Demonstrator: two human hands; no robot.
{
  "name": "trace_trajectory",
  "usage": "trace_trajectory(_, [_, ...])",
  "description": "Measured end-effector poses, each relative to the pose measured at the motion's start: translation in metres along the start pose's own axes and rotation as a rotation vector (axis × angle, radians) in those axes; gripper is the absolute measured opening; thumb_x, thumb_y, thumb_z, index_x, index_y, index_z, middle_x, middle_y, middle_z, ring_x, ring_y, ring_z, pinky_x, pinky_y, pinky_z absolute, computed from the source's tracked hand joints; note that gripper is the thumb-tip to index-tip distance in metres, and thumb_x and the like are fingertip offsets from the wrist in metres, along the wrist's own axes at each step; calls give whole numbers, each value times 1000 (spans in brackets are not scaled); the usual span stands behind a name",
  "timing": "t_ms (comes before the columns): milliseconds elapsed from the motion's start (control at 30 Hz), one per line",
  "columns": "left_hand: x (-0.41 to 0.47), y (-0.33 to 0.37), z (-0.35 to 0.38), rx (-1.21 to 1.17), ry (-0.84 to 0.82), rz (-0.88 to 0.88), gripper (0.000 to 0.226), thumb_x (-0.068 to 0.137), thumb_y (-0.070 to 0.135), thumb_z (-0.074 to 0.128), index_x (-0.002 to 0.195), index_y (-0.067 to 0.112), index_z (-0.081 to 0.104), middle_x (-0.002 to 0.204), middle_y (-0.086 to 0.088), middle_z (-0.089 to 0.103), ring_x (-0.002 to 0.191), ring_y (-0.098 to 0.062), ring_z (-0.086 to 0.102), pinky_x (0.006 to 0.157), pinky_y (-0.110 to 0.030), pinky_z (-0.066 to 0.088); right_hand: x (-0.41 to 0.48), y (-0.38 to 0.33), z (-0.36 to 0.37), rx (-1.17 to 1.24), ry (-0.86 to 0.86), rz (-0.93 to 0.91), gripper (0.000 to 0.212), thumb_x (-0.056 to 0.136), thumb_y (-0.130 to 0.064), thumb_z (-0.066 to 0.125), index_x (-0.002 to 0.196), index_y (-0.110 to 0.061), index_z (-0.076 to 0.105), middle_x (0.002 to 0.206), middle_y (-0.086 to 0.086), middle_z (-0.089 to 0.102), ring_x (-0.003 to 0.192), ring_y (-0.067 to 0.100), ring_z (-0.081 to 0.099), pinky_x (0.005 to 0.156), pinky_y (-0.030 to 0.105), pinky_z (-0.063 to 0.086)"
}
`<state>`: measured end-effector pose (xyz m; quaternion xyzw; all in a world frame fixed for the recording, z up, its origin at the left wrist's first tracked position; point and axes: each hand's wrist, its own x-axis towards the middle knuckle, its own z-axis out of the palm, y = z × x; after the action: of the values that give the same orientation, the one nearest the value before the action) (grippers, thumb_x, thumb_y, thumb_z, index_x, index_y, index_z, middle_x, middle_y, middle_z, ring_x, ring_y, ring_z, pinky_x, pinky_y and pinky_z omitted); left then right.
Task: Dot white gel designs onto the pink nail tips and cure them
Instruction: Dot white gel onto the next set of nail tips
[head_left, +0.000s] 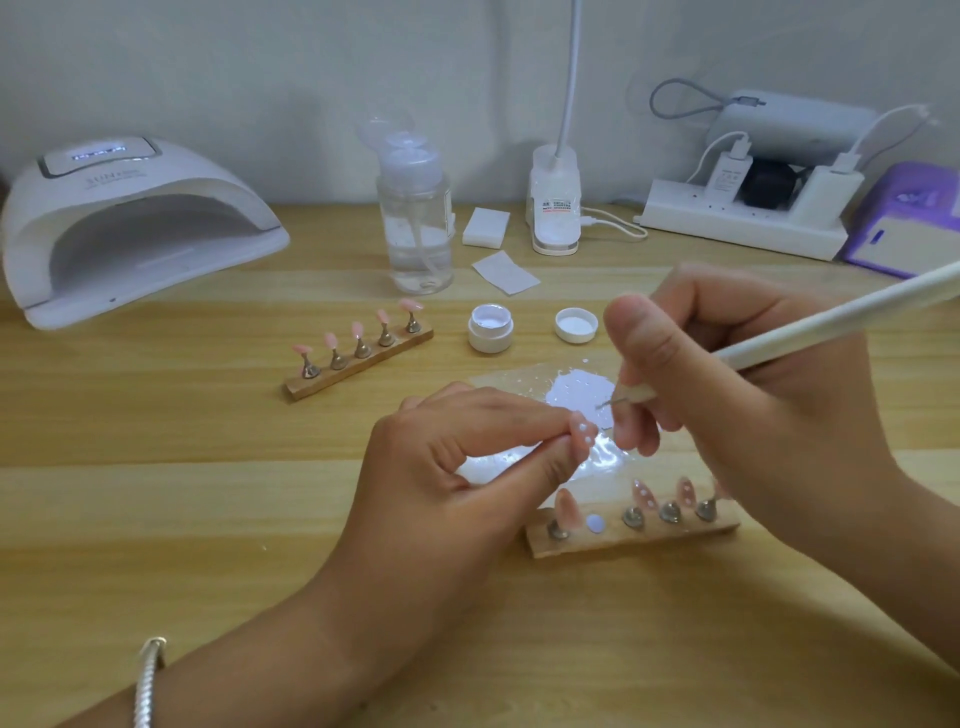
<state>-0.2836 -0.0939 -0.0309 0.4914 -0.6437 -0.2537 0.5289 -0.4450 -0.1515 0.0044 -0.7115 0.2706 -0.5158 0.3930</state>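
One lamp (130, 228): far left, mouth facing the desk, likely waiting for curing.
Left hand (457, 467): pinches a pink tip (583, 434) between thumb and fingers over the palette, I'd guess to steady it.
Right hand (753, 374): grasps the pen (831, 322) like a pencil, needle just beside that tip.
Far rack (363, 366): five plain tips (357, 330), well apart.
Near rack (649, 535): dotted tips (641, 491) at right; one seat bare, probably the held tip's.
Palette (519, 384): white gel (582, 389) under the pen, near for reloading.
Jar (491, 328): open, lid (575, 325) beside it.
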Motion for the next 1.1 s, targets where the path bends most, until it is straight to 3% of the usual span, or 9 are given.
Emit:
trace_trajectory(433, [0, -3, 0, 9, -26, 45, 10, 86, 31, 71, 92, 30, 80, 90, 24, 74, 94, -10, 69, 88, -51, 47, -2, -3, 4, -73, -25, 4, 36, 90, -30, 60, 62, -7, 59, 50, -4, 62, 43, 11, 58, 47, 14, 43])
trace_trajectory(1100, [0, -3, -1, 26, -32, 67, 8, 86, 30, 72, 89, 31, 79, 87, 23, 74, 92, -10, 68, 87, -50, 47, -2, -2, 3, -94, -43, 1, 32, 91, -24, 63, 63, -7, 60, 52, -1, 64, 44, 14, 60, 46, 19, 47])
